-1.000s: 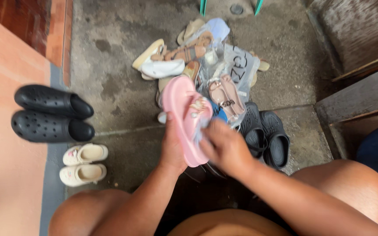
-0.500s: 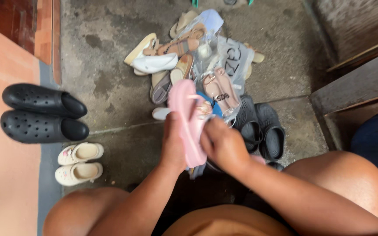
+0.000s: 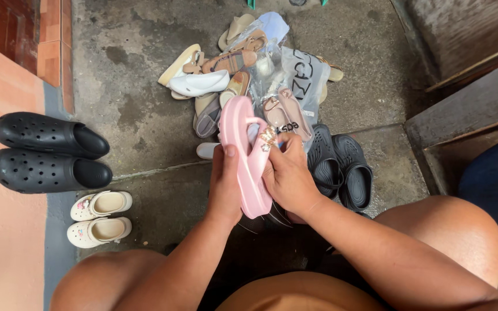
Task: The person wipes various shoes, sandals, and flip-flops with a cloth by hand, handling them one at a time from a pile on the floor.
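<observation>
A pink flip-flop sandal (image 3: 239, 135) with a small shiny ornament on its strap is held on edge above the floor. My left hand (image 3: 225, 187) grips its left side, thumb on the sole. My right hand (image 3: 286, 175) grips the right side, fingers up by the strap and ornament. Just beyond the sandal lies a heap of shoes (image 3: 234, 72): tan sandals, a white shoe and pink sandals in a clear plastic bag (image 3: 298, 86).
Two black slides (image 3: 341, 167) lie right of my hands. A pair of black clogs (image 3: 44, 152) and a pair of small cream clogs (image 3: 96, 216) stand at the left by an orange floor edge. Wooden steps (image 3: 468, 121) rise at the right. My bare knees frame the bottom.
The sandal has turned from sole-up flat to more on edge. My right hand slid up from the middle of the sole to the strap ornament. The view shifted slightly.
</observation>
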